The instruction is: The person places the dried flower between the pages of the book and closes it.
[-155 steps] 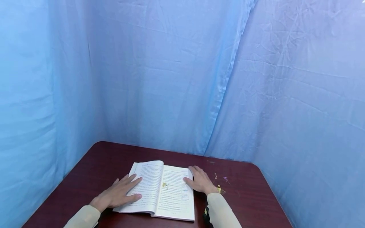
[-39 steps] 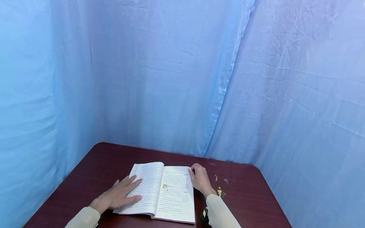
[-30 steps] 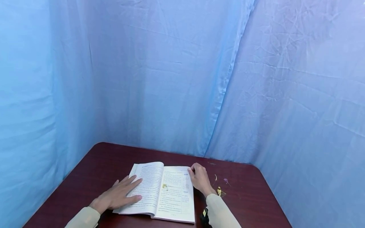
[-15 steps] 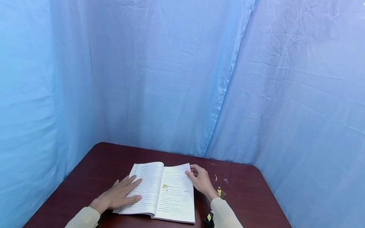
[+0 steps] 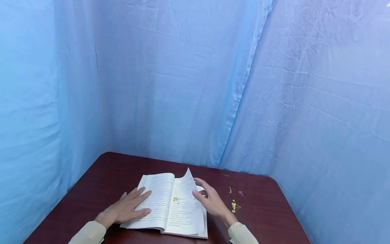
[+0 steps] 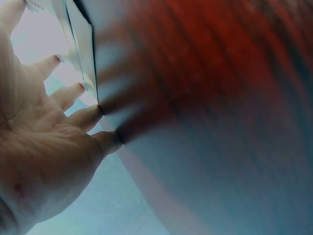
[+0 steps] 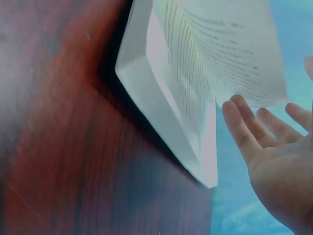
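An open book (image 5: 154,200) lies on the table, with a small yellow pressed flower (image 5: 175,199) on its right-hand page. My left hand (image 5: 125,207) rests flat on the left-hand page, fingers spread; the left wrist view shows its fingertips along the book's edge. One page (image 5: 186,189) on the right side stands partly raised, its far corner curled up. Beside that page is my right hand (image 5: 211,200), thumb and fingers apart at its outer edge. In the right wrist view the extended fingers (image 7: 239,117) lie right by the lifted page (image 7: 239,49).
Right of the book, several small dried flowers lie on the dark red table (image 5: 262,217): a yellow one (image 5: 234,205), a purple one (image 5: 241,193) and a pale one (image 5: 230,190). Blue curtains (image 5: 164,84) hang behind the table and along its sides.
The right hand has shifted left from the book's far right corner, its fingers spreading. A page has risen and swung leftward, baring the leaf below. The left hand has stayed put.
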The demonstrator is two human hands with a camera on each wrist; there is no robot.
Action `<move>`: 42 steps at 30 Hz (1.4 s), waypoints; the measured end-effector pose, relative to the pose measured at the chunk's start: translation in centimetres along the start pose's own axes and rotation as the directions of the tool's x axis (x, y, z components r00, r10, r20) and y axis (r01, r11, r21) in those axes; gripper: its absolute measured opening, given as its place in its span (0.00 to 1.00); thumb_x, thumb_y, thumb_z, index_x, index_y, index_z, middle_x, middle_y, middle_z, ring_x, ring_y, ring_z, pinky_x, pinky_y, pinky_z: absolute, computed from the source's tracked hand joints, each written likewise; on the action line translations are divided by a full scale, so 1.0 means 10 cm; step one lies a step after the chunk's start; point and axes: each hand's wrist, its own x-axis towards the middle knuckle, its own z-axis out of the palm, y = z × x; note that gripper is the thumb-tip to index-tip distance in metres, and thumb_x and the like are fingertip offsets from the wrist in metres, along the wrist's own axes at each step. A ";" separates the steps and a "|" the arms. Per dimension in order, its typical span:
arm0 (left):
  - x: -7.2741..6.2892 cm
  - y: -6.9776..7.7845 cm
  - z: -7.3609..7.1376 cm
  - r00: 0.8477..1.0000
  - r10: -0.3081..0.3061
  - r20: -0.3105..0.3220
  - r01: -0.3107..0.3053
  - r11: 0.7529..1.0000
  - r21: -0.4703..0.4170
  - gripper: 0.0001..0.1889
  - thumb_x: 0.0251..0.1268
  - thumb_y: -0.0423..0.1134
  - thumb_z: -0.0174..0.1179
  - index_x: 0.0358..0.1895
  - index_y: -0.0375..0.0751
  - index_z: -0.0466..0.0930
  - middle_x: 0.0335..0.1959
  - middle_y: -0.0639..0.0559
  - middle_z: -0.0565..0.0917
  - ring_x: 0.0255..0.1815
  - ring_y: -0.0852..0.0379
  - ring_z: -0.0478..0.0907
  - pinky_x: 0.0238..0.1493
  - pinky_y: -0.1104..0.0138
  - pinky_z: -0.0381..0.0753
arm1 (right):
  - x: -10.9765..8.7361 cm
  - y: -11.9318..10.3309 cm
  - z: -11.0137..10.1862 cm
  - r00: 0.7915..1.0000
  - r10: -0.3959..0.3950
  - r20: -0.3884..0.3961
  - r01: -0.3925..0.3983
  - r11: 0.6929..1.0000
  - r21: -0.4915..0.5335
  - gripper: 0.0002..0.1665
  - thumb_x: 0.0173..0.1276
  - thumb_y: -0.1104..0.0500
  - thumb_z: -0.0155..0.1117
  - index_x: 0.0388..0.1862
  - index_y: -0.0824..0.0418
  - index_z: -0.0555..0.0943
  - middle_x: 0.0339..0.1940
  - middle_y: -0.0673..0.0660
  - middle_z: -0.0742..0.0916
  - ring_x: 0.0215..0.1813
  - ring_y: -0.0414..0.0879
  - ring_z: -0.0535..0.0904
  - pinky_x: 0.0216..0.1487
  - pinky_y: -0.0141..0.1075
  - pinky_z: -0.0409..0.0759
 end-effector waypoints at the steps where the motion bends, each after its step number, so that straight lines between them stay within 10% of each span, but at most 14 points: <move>1: -0.01 0.00 0.00 1.000 -0.002 0.000 0.002 1.000 -0.008 0.48 0.77 0.72 0.63 0.89 0.46 0.67 0.91 0.31 0.63 0.92 0.19 0.54 0.84 0.17 0.48 | -0.01 -0.02 0.01 1.000 -0.015 0.010 0.015 1.000 0.009 0.34 0.92 0.52 0.60 0.89 0.61 0.69 0.82 0.73 0.79 0.63 0.61 0.92 0.58 0.33 0.89; 24: -0.07 0.08 -0.27 0.992 0.069 -0.102 -0.086 0.980 -0.180 0.44 0.88 0.64 0.57 0.93 0.43 0.56 0.94 0.33 0.58 0.94 0.27 0.56 0.87 0.26 0.61 | -0.11 -0.31 0.41 0.972 -0.111 0.208 0.152 0.969 -0.194 0.34 0.93 0.45 0.51 0.92 0.48 0.65 0.92 0.59 0.69 0.77 0.57 0.82 0.70 0.48 0.89; 30: -0.13 0.15 -0.45 0.976 0.096 -0.194 -0.130 0.976 -0.172 0.41 0.92 0.59 0.54 0.93 0.43 0.56 0.94 0.32 0.58 0.93 0.25 0.58 0.84 0.26 0.66 | -0.11 -0.37 0.52 0.962 -0.132 0.238 0.207 0.922 -0.328 0.36 0.92 0.40 0.55 0.92 0.47 0.66 0.93 0.57 0.68 0.90 0.58 0.71 0.87 0.59 0.75; 42: -0.18 0.21 -0.50 0.949 0.151 -0.277 -0.185 0.977 -0.102 0.37 0.91 0.56 0.57 0.91 0.42 0.62 0.92 0.30 0.61 0.91 0.21 0.57 0.81 0.21 0.64 | -0.15 -0.45 0.75 0.929 -0.223 0.295 0.346 0.805 -0.482 0.34 0.89 0.43 0.64 0.87 0.49 0.72 0.91 0.58 0.72 0.85 0.53 0.77 0.83 0.47 0.81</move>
